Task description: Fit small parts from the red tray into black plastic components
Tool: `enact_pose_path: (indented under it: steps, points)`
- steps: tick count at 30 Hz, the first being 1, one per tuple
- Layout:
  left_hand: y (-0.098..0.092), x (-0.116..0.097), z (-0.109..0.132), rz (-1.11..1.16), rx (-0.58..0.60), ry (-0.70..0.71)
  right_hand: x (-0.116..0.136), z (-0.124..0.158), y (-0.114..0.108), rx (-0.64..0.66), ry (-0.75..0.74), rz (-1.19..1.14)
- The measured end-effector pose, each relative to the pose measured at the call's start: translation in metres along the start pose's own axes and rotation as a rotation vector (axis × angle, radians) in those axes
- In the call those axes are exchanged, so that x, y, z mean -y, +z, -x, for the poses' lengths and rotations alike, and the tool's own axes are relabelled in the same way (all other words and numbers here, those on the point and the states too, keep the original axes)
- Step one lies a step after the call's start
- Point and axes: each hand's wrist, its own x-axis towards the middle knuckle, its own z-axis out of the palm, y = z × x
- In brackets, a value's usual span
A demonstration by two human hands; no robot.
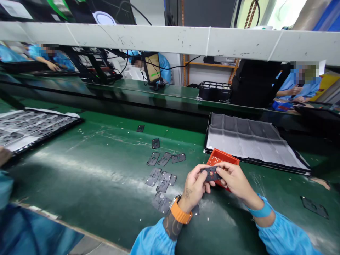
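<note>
Both of my hands grip one small black plastic plate (211,174) with a coppery spot near its middle. My left hand (195,184) pinches its left end, the thumb lying on top. At the right end, my right hand (235,179) holds it between thumb and fingers. Just behind and partly under my hands stands a red bin (225,156) with small pale bits inside. To the left of my hands, several similar black plates (164,181) lie loose on the green table, some overlapping. My left forearm hides part of another one.
A tray (244,138) covered with a grey-white sheet lies behind the bin. Another tray (39,124) full of dark parts sits far left, near a co-worker's hand (4,156). One black plate (315,207) lies at right. A white shelf beam (170,39) crosses above.
</note>
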Motion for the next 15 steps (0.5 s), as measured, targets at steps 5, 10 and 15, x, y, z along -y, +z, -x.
enact_pose_path:
  steps: [5,10,15]
  points:
    - [0.0013,-0.0023,-0.0005,0.018,-0.023,-0.033,0.001,0.0004,-0.0016,0.029,-0.006,0.013]
    - [0.002,0.0001,-0.0005,-0.025,-0.072,-0.012,-0.0032,0.0003,0.0011,0.005,0.003,0.003]
    - [0.0,0.0024,0.0017,-0.093,-0.089,0.044,-0.0032,0.002,0.0068,-0.045,-0.021,-0.03]
